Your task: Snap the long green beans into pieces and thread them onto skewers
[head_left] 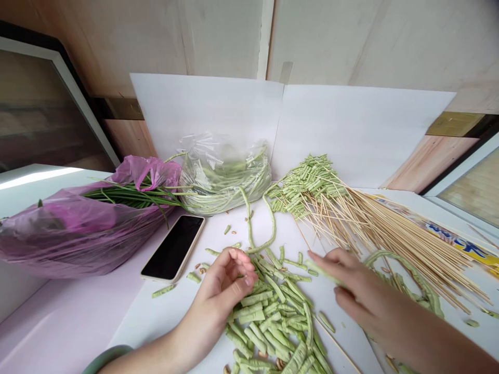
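Note:
My right hand (358,291), slightly blurred, pinches a pale green long bean piece (320,271) under its index finger. My left hand (226,291) is half curled above the bean pile, thumb apart from the bent fingers, with nothing visible in it. Below and between both hands lies a heap of cut long bean pieces (268,322), with a few brown beans among them. A thin wooden skewer (337,345) lies at the heap's right side. One uncut long bean (273,223) loops from the clear bag down to the heap.
Behind the heap stands a clear plastic bag (226,182) of long beans. Skewers (405,234) threaded with bean pieces (307,182) lie at right, beside long bean scraps (405,275). At left are a phone (173,249) and a purple bag (78,234) with green stalks.

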Available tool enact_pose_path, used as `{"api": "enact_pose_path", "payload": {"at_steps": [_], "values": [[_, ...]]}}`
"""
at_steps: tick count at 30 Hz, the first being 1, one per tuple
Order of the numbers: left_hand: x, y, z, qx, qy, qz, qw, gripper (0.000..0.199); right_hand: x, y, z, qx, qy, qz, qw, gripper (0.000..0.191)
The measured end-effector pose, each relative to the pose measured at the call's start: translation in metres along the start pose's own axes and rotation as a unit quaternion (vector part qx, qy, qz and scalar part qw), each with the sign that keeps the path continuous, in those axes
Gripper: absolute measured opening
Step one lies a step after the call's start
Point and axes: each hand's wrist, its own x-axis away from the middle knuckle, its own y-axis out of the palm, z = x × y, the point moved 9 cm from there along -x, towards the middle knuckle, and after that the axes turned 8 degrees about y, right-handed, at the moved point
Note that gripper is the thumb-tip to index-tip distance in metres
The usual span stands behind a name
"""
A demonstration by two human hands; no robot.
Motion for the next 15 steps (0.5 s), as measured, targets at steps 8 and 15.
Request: {"api": "enact_pose_path", "payload": {"at_steps": [8, 15], "values": [[0.012, 0.022, 0.011, -0.325, 0.079, -0.162, 0.928, 0.028, 0.002, 0.032, -0.066, -0.215, -0.075, -0.015, 0.974, 0.068], [0.016, 0.040, 0.008, -0.426, 0.097, -0.277, 0.856, 0.025, 0.004, 0.043, -0.077, -0.236, -0.101, -0.019, 0.966, 0.040]]}}
